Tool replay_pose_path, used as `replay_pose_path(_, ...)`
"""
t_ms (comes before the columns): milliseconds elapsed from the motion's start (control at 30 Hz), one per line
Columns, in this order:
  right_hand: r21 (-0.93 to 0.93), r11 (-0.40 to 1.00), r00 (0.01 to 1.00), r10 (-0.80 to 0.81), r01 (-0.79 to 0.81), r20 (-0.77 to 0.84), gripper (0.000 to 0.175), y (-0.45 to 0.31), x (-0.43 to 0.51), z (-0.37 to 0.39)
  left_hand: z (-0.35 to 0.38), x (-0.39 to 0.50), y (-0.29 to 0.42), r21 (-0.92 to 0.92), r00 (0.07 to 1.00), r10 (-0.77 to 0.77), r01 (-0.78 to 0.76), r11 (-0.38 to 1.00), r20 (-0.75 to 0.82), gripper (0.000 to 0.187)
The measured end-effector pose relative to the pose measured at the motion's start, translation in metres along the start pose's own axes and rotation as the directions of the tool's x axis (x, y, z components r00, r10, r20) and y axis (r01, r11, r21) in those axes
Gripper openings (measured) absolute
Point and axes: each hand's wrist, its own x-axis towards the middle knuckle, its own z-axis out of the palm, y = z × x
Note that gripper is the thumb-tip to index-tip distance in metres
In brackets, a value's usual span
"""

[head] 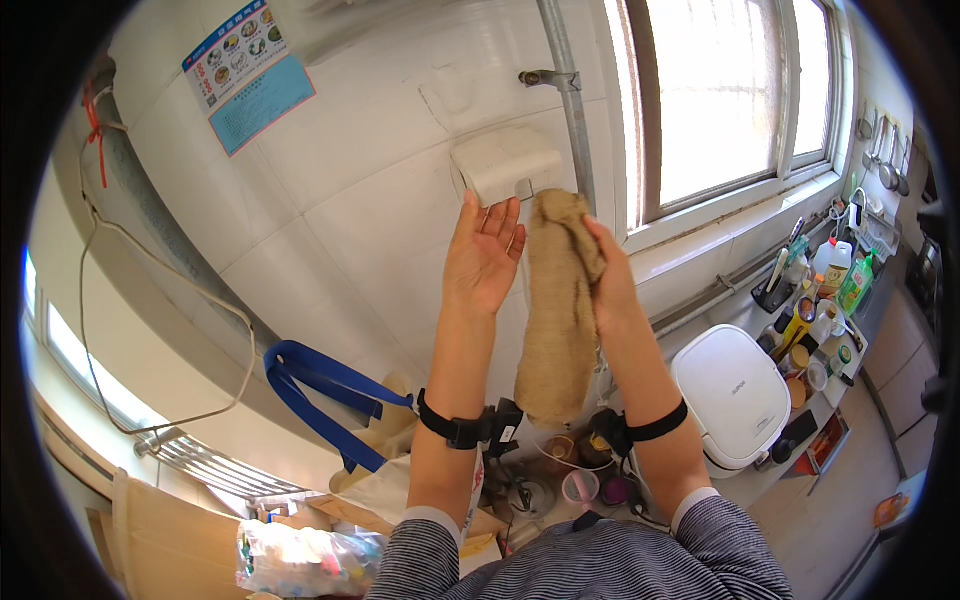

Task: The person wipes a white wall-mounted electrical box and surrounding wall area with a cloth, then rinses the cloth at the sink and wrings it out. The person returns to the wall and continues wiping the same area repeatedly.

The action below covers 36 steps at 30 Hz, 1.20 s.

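Observation:
My right hand point(619, 281) grips a folded tan cloth point(559, 330) along its upper right side. The cloth hangs long and upright before the tiled wall. My left hand point(482, 259) is raised beside the cloth, palm toward me, fingers slightly curled and holding nothing. Its fingertips are at the lower edge of a white plastic box point(506, 157) fixed to the wall; whether they press on it I cannot tell. A small grey square marks the box's front. Black straps with small devices circle both wrists.
A metal pipe point(566, 97) runs beside the box, left of the window point(712, 97). To the right, a white Supor appliance point(731, 397) and several bottles point(817, 322) crowd the counter. At left are a hanging cable point(172, 262), a bag with blue handles point(315, 382) and a metal rack point(217, 469).

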Motion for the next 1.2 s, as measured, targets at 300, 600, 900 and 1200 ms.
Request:
replay_pose_path(300,-0.061,0.98,0.967,0.199,-0.191,0.159,0.032,0.015,0.005,0.013,0.002,0.003,0.03,0.505,0.984,0.178,-0.157,0.848,0.008,0.035)
replay_pose_path(600,-0.63,0.528,0.798,-0.537,0.57,0.272,0.027,-0.005,0.02,-0.026,0.026,0.005,0.055,0.811,0.941,0.297,-0.297,0.504,0.16,0.033)
replay_pose_path(900,-0.807,-0.186,0.532,-0.666,0.56,0.523,0.028,0.027,0.061,-0.019,0.022,0.002,0.053,0.884,0.851,0.483,-0.373,0.283,0.204,0.03)
replay_pose_path(1200,-0.812,-0.199,0.541,-0.656,0.548,0.526,0.044,0.055,0.096,-0.036,0.013,-0.004,0.047,0.899,0.885,0.441,-0.308,0.311,0.15,0.029)
